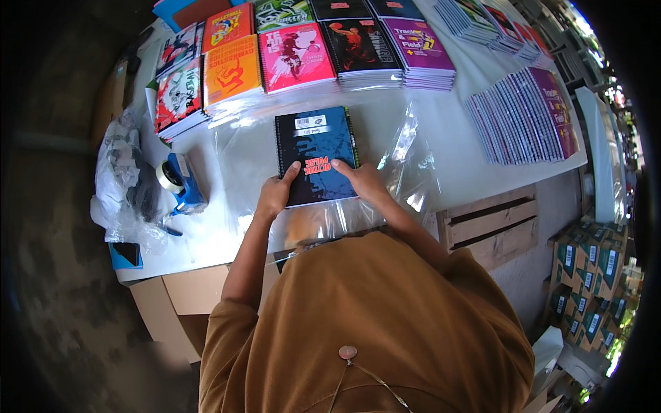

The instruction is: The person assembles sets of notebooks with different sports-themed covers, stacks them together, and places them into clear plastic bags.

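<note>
Both hands are steadying a dark blue spiral notebook [316, 155] lying flat on a clear plastic sheet [406, 162] spread over the white table [454, 138]. Judged step: the notebook is being positioned on the wrap. The next move is calling for an even grip at both lower corners. The left hand [277, 193] is pressing the near left corner, the right hand [361, 180] the near right, palms down, set apart, forearms converging from below. A blue tape dispenser [180, 182] is sitting to the left
</note>
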A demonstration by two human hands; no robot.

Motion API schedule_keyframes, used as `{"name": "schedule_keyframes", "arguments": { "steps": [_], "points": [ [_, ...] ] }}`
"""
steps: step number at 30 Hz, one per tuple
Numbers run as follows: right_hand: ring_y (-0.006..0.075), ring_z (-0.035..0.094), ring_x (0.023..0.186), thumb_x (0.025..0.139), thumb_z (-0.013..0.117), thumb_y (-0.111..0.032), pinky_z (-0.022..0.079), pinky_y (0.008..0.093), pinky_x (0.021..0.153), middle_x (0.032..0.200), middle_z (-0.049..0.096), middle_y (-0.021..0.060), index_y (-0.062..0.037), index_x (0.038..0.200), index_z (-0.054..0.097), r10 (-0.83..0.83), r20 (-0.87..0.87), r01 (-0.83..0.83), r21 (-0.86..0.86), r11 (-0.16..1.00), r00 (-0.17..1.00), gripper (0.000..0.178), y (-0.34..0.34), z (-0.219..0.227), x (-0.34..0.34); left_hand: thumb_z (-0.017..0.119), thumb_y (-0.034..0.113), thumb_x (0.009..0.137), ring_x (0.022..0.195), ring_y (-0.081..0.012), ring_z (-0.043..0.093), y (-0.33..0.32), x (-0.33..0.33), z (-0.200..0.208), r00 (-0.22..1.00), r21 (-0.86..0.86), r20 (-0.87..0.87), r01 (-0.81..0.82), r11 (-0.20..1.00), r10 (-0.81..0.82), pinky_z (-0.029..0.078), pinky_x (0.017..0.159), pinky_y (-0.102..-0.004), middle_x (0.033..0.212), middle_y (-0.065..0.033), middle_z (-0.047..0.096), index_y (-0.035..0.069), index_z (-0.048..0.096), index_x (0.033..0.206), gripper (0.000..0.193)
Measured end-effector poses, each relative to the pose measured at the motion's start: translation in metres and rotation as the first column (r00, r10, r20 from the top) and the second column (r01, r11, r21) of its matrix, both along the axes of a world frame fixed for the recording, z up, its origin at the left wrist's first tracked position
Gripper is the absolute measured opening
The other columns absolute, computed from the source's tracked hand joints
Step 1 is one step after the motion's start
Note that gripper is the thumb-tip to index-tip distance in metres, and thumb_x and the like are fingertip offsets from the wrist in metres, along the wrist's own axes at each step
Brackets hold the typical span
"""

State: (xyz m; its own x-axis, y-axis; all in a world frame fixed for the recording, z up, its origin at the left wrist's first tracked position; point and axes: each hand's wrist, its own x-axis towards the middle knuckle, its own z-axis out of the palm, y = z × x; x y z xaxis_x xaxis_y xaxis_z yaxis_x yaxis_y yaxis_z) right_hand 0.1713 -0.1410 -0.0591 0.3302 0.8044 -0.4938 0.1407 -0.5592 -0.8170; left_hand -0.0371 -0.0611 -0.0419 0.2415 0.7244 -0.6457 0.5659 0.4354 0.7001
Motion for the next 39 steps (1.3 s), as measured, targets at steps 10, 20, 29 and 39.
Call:
{"name": "schedule_keyframes", "arguments": {
  "steps": [10, 20, 29, 39],
  "points": [
    [0.0313, 0.056, 0.103, 0.089, 0.047, -0.049, 0.037, 0.0478, 0.090, 0.104, 0.061, 0.0199, -0.0021, 0.098, 0.067, 0.046, 0.718, -0.035, -0.031, 0.999, 0.694, 0.051, -0.019, 0.013, 0.043, 0.034, 0.064, 0.087, 0.099, -0.0379, 0.059, 0.002, -0.004, 0.037, 0.725, 0.356, -0.679, 0.190, 0.915, 0.113, 0.044, 0.087, -0.0462, 0.102, -0.0201, 0.064, 0.006, 0.064, 0.106, 0.068],
    [0.0334, 0.043, 0.122, 0.072, 0.069, -0.010, 0.024, 0.0473, 0.104, 0.129, 0.051, 0.0118, -0.0128, 0.098, 0.064, -0.370, 0.691, -0.018, 0.485, 0.875, 0.621, 0.027, -0.045, -0.044, 0.067, 0.066, 0.028, 0.082, 0.114, -0.0342, 0.050, 0.005, -0.029, -0.053, 0.967, 0.893, 0.010, -0.124, 0.432, 0.256, 0.035, 0.099, -0.0427, 0.129, -0.0175, 0.050, 0.004, 0.060, 0.109, 0.037],
    [0.0148, 0.059, 0.070, 0.074, 0.074, -0.024, 0.047, 0.0295, 0.064, 0.076, 0.062, 0.0120, 0.0097, 0.104, 0.056, -0.388, 0.055, 0.383, 0.083, 0.920, 0.920, 0.049, -0.037, -0.005, 0.100, 0.065, 0.022, 0.083, 0.075, -0.0124, 0.054, 0.025, -0.058, -0.030, 0.933, 0.362, 0.330, -0.265, 0.894, 0.143, 0.043, 0.061, -0.0257, 0.076, -0.0041, 0.059, 0.003, 0.059, 0.082, 0.020],
    [0.0100, 0.051, 0.056, 0.076, 0.073, -0.020, 0.044, 0.0270, 0.054, 0.063, 0.057, 0.0020, 0.0021, 0.087, 0.064, -0.520, 0.256, 0.404, 0.393, 0.826, 0.815, 0.026, -0.043, -0.070, 0.129, 0.078, 0.021, 0.073, 0.055, -0.0103, 0.040, -0.014, -0.088, -0.043, 0.800, 0.655, 0.052, -0.479, 0.585, 0.597, 0.037, 0.053, -0.0248, 0.056, 0.0011, 0.046, 0.004, 0.047, 0.062, 0.037]
  ]
}}
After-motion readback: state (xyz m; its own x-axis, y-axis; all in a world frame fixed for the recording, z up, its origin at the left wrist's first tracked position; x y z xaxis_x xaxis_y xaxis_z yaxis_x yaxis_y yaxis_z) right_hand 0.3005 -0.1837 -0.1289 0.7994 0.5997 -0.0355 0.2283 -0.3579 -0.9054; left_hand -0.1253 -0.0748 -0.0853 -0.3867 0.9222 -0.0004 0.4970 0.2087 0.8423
